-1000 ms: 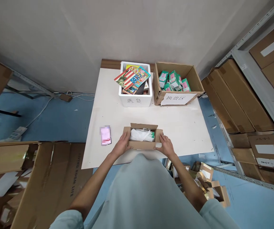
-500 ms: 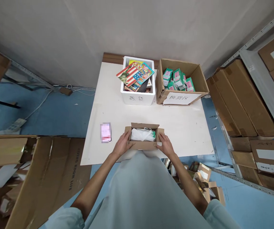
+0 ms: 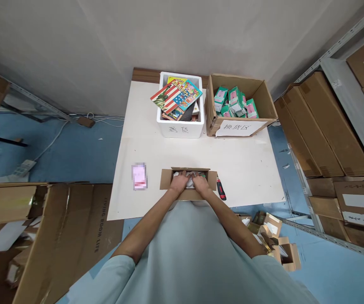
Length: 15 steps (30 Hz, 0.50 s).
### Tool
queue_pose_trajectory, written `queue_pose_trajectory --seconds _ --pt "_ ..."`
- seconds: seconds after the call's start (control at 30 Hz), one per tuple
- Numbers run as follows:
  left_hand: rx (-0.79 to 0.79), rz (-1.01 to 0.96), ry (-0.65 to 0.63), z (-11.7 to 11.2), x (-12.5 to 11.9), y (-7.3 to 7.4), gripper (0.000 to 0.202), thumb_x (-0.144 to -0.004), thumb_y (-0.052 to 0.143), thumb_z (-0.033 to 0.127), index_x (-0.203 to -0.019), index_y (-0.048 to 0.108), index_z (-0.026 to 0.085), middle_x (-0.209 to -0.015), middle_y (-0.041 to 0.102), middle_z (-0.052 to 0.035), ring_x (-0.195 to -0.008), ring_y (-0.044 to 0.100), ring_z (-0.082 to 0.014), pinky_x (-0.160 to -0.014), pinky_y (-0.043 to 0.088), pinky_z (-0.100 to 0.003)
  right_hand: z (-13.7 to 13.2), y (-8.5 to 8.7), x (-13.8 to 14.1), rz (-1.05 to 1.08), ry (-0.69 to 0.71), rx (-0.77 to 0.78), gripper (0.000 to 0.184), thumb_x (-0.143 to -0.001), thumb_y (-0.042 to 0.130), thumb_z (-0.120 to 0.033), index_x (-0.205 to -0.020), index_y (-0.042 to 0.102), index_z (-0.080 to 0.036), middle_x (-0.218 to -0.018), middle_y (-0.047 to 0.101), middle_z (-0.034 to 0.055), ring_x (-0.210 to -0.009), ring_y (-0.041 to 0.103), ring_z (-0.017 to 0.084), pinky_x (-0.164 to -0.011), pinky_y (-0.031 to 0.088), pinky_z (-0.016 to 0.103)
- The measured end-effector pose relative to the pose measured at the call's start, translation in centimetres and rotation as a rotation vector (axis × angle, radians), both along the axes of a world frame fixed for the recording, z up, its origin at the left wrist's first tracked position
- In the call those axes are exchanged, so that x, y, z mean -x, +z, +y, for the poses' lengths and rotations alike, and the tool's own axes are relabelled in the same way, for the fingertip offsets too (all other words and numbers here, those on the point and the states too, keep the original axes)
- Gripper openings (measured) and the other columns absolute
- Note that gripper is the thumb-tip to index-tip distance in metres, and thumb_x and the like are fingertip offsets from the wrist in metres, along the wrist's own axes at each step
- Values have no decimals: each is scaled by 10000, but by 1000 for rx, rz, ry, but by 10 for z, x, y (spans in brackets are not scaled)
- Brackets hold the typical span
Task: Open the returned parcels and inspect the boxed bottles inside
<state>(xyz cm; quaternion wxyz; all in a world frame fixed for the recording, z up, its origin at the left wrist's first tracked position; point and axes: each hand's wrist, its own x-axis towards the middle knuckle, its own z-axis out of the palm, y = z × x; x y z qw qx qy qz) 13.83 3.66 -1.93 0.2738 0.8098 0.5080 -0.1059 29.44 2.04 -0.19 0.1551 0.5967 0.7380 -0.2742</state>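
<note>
So both hands have moved off the short ends of the small cardboard box (image 3: 190, 195) and down into it since half a second back, and its end flaps now stick out sideways. Going left to right: the big carton (image 3: 85, 215) stands beside the counter (image 3: 150, 152), then there's a blurred pink item (image 3: 139, 177) off by itself, probably parked there to leave elbow room. The foam bin (image 3: 182, 131) of magazines (image 3: 172, 98) is at the back, writing facing the person, likely so it reads easily. Right in front of the person is the small box, probably kept close so both arms reach straight in. The left hand (image 3: 179, 182) has its fingers curled onto the white bag (image 3: 189, 183) inside, and the right hand (image 3: 200, 184) does the same; fingertips are buried, so can't tell if they're actually gripping. Just right of the box, a red-and-black tool (image 3: 221, 191) now shows that wasn't visible earlier. Behind it, the open carton (image 3: 262, 101) of green-and-pink packs (image 3: 234, 99) looks unchanged, its label also facing front.
</note>
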Motion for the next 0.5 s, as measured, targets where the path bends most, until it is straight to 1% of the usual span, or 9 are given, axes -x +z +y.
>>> queue_pose_trajectory --seconds 0.07,0.13,0.2,0.3,0.4,0.5 --pt "-5 -15 -10 0 1 -3 441 -967 618 87 -1375 752 190 -1445 647 -248 -1358 643 -414 -966 598 -491 0 -3 0 21 4 5 514 -1009 571 -14 -1510 640 -106 -1471 700 274 -1201 797 320 -1010 641 397" --pt "-5 -36 -16 2 1 -5 380 -999 565 91 -1292 786 188 -1397 677 -238 -1340 654 -392 -962 592 -479 2 -6 -1 48 1 7 452 -1034 540 -21 -1443 703 -122 -1430 734 254 -1192 802 310 -1021 637 386" --pt "3 -57 -16 5 0 -7 354 -1006 534 72 -1199 812 175 -1329 715 -226 -1284 688 -367 -960 582 -462 5 -8 -2 78 -11 8 410 -1044 533 -25 -1362 767 -139 -1390 766 231 -1189 805 301 -1034 629 369" --pt "15 -84 12 9 -1 -9 339 -990 533 47 -1098 834 159 -1244 763 -205 -1163 742 -329 -938 574 -428 10 -10 -4 123 -45 7 381 -1017 562 -17 -1257 832 -139 -1340 800 218 -1176 811 304 -1042 621 359" --pt "14 -136 68 7 4 -7 298 -993 583 88 -1074 854 181 -1222 796 -167 -1101 768 -298 -929 584 -389 11 -8 -7 190 -90 -5 353 -968 645 -41 -1227 859 -147 -1307 827 198 -1173 813 310 -1050 611 356" --pt "-8 -223 154 -1 12 -3 298 -1010 613 139 -1136 870 224 -1253 813 -117 -1111 780 -277 -966 601 -365 7 -2 -10 276 -143 -25 314 -970 680 -101 -1198 878 -186 -1224 867 137 -1137 823 289 -1021 607 321"
